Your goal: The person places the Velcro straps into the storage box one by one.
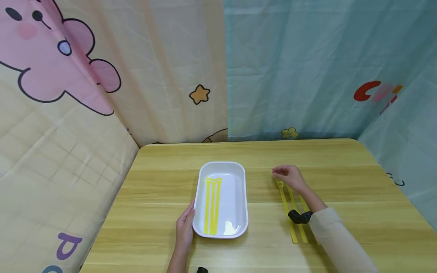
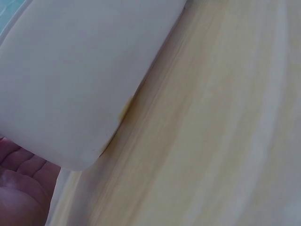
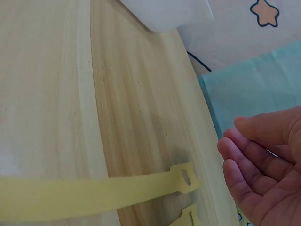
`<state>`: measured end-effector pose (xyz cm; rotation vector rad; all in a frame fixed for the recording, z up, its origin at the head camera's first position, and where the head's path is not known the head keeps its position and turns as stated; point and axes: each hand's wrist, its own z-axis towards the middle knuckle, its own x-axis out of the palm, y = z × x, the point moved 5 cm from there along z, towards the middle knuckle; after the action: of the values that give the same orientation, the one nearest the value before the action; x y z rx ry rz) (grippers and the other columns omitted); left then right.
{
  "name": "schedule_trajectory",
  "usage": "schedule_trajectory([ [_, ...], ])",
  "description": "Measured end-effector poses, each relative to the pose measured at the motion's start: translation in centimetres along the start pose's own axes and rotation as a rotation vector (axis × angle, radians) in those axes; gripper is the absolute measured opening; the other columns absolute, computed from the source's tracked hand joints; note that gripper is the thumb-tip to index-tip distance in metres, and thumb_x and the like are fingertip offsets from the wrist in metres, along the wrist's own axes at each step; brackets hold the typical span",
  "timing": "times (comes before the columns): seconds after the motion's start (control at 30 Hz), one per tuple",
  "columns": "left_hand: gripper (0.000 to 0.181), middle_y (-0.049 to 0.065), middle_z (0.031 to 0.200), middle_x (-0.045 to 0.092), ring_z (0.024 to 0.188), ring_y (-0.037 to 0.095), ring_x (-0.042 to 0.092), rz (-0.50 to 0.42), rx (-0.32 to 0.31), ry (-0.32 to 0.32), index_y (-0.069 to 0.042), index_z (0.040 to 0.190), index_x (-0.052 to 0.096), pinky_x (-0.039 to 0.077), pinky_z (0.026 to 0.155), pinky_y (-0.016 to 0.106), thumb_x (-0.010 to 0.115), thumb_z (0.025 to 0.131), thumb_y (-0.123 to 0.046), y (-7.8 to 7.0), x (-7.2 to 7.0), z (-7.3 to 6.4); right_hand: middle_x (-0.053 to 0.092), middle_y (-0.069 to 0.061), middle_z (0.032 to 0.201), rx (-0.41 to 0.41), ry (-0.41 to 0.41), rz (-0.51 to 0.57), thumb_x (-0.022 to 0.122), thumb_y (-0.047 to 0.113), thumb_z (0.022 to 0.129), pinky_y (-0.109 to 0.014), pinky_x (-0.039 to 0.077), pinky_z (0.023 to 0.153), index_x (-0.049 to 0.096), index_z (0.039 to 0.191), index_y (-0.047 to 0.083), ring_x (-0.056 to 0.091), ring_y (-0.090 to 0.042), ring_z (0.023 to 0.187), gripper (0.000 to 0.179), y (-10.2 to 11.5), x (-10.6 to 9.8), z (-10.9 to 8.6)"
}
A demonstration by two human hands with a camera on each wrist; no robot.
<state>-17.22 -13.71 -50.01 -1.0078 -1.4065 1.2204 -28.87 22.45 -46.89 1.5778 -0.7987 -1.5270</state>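
A white rectangular tray [image 1: 233,197] stands at the middle of the table, with several flat yellow strips [image 1: 206,206] lying lengthwise in its left half. My left hand [image 1: 184,229] holds the tray by its lower left side; part of its fingers is hidden by the tray in the left wrist view. To the right, more long yellow strips [image 1: 284,199] with slotted heads lie side by side on the table, partly covered by my forearm. Just above their heads hovers my right hand [image 1: 293,177], fingers loosely bent, with nothing between thumb and fingertips in the right wrist view.
The wooden table [image 1: 164,178] ends at the back against a printed curtain [image 1: 290,68]. Another curtain [image 1: 68,151] hangs along the left side. A black wrist device [image 1: 299,217] sits on my right wrist, over the strips.
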Motion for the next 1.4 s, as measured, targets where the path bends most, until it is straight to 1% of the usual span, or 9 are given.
schedule_trajectory([
  [0.2, 0.035, 0.015, 0.135, 0.043, 0.124, 0.015, 0.039, -0.001, 0.002, -0.004, 0.01, 0.128, 0.044, 0.037, 0.096, 0.017, 0.041, 0.096, -0.005, -0.06, -0.03, 0.0, 0.063, -0.022, 0.102, 0.015, 0.031, -0.024, 0.06, 0.006, 0.088, -0.032, 0.054, 0.074, 0.058, 0.111, -0.012, 0.06, -0.032, 0.092, 0.029, -0.26, -0.3, -0.36],
  [0.37, 0.036, 0.016, 0.135, 0.043, 0.123, 0.011, 0.04, -0.004, -0.004, -0.004, 0.01, 0.128, 0.043, 0.037, 0.096, 0.017, 0.041, 0.096, -0.005, -0.01, 0.09, -0.01, 0.063, -0.023, 0.102, -0.005, 0.041, -0.062, 0.059, 0.004, 0.088, -0.036, 0.053, 0.075, 0.058, 0.111, -0.013, 0.059, -0.034, 0.093, 0.029, -0.25, -0.62, -0.6],
  [0.5, 0.035, 0.016, 0.135, 0.043, 0.121, 0.007, 0.042, -0.011, -0.001, -0.007, 0.011, 0.128, 0.044, 0.037, 0.097, 0.017, 0.041, 0.096, -0.004, -0.02, 0.12, -0.06, 0.064, -0.022, 0.101, -0.019, 0.053, -0.111, 0.059, 0.004, 0.088, -0.035, 0.054, 0.074, 0.059, 0.11, -0.014, 0.06, -0.033, 0.092, 0.028, -0.43, -0.73, -0.74],
  [0.73, 0.035, 0.016, 0.135, 0.043, 0.118, 0.003, 0.042, -0.01, 0.001, -0.005, 0.01, 0.127, 0.045, 0.036, 0.097, 0.017, 0.04, 0.096, -0.004, -0.1, 0.15, -0.08, 0.063, -0.024, 0.101, -0.019, 0.077, -0.16, 0.061, 0.0, 0.086, -0.037, 0.054, 0.074, 0.058, 0.11, -0.015, 0.061, -0.033, 0.091, 0.028, -0.65, -0.7, -0.87],
  [0.83, 0.035, 0.016, 0.135, 0.043, 0.12, 0.006, 0.042, -0.008, -0.003, -0.005, 0.01, 0.128, 0.045, 0.036, 0.097, 0.017, 0.04, 0.096, -0.004, -0.11, 0.13, -0.07, 0.063, -0.024, 0.102, -0.014, 0.083, -0.197, 0.065, 0.0, 0.083, -0.04, 0.053, 0.076, 0.059, 0.109, -0.014, 0.06, -0.034, 0.092, 0.031, -0.66, -0.68, -0.85],
  [0.93, 0.035, 0.015, 0.135, 0.043, 0.124, 0.013, 0.039, -0.001, -0.006, -0.002, 0.009, 0.128, 0.045, 0.036, 0.097, 0.017, 0.04, 0.096, -0.005, -0.15, 0.14, -0.05, 0.062, -0.025, 0.103, -0.012, 0.103, -0.231, 0.068, 0.0, 0.08, -0.043, 0.052, 0.078, 0.059, 0.109, -0.014, 0.059, -0.036, 0.094, 0.034, -0.69, -0.65, -0.88],
  [1.07, 0.036, 0.015, 0.136, 0.043, 0.127, 0.02, 0.036, 0.005, -0.008, 0.003, 0.008, 0.129, 0.044, 0.036, 0.096, 0.016, 0.04, 0.097, -0.006, -0.16, 0.12, -0.04, 0.062, -0.025, 0.105, -0.011, 0.13, -0.26, 0.07, 0.0, 0.077, -0.044, 0.051, 0.08, 0.059, 0.108, -0.013, 0.058, -0.037, 0.097, 0.035, -0.89, -0.53, -0.91],
  [1.23, 0.035, 0.015, 0.135, 0.043, 0.127, 0.021, 0.035, 0.004, -0.004, 0.002, 0.009, 0.129, 0.045, 0.035, 0.097, 0.016, 0.039, 0.097, -0.005, -0.2, 0.08, -0.03, 0.062, -0.024, 0.104, -0.019, 0.158, -0.277, 0.069, -0.001, 0.078, -0.044, 0.051, 0.08, 0.061, 0.107, -0.012, 0.059, -0.036, 0.096, 0.032, -1.04, -0.39, -0.84],
  [1.4, 0.035, 0.014, 0.135, 0.043, 0.127, 0.021, 0.036, 0.006, -0.007, 0.0, 0.009, 0.129, 0.044, 0.036, 0.097, 0.016, 0.04, 0.096, -0.004, -0.19, 0.13, 0.02, 0.065, -0.02, 0.098, -0.046, 0.179, -0.295, 0.069, -0.003, 0.077, -0.042, 0.052, 0.074, 0.063, 0.103, -0.011, 0.06, -0.031, 0.088, 0.028, -0.99, -0.36, -0.7],
])
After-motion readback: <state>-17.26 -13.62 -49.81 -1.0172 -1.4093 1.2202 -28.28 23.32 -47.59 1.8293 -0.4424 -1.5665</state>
